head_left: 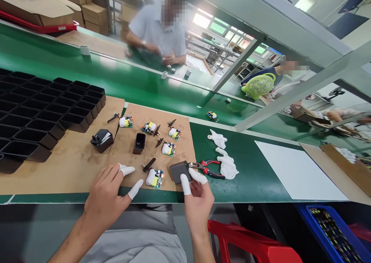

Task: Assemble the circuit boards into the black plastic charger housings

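Note:
My right hand [197,195], with white finger cots, pinches a dark grey plastic housing [179,171] at the front edge of a cardboard sheet [176,123]. My left hand [108,195], also in finger cots, hovers with fingers apart and empty, just left of a small circuit board with a white part [154,178] and a black plug piece [149,164]. Several more circuit boards [149,128] and another black housing [139,143] lie further back on the cardboard.
A black compartment tray [43,112] fills the left. Red-handled pliers [207,167] and white gloves [227,166] lie on the green mat. A white sheet [298,172] lies at the right. Beyond the green conveyor [130,83], two other people work. A red stool [249,243] and blue bin [333,228] stand below.

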Demonstrator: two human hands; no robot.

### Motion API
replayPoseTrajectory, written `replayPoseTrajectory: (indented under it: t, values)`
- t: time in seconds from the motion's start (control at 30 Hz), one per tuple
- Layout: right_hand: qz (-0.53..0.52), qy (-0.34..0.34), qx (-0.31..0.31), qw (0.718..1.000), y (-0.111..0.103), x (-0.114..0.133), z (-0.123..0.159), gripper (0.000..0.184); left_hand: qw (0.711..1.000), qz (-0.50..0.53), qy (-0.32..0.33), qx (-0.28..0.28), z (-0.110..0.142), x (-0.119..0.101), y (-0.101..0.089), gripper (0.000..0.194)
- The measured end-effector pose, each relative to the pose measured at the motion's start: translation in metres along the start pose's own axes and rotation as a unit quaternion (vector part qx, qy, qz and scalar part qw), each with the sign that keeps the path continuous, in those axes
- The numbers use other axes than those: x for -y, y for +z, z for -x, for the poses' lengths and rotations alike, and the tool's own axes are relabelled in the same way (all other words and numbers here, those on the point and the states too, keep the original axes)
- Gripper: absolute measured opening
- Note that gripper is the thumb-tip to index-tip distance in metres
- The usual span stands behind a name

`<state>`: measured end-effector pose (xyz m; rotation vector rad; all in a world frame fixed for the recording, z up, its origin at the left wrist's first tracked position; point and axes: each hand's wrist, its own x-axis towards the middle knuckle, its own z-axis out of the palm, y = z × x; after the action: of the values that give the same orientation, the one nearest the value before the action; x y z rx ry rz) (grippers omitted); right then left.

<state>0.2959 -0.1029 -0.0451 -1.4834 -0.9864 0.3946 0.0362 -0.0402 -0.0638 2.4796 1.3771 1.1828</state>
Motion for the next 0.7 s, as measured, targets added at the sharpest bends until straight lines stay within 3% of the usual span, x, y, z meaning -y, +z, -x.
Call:
replayPoseTrajectory:
  t: [0.07,0.13,0.27,0.4,0.7]
  values:
    - [-0.054,0.053,-0.023,0.997,0.006,0.003,0.000,0.030,1.000,0.005,-0.002,0.002,0.002,0.001,0.001,0.016]
    - [-0.164,0.144,-0.035,0.975,0.012,0.006,0.001,0.034,1.000,0.002,0.001,0.003,0.004,0.003,0.003,0.017]
    - [-0.409,0.324,-0.030,0.853,0.020,0.011,-0.003,0.031,1.000,-0.014,0.015,0.004,0.009,0.007,0.006,0.020]
    - [-0.453,0.349,-0.016,0.820,0.023,0.010,-0.007,0.031,0.999,-0.023,0.025,-0.009,0.009,0.007,0.007,0.025]
    - [-0.490,0.336,-0.021,0.804,0.037,0.006,-0.011,0.025,0.999,-0.031,0.019,-0.011,0.008,0.005,0.007,0.013]
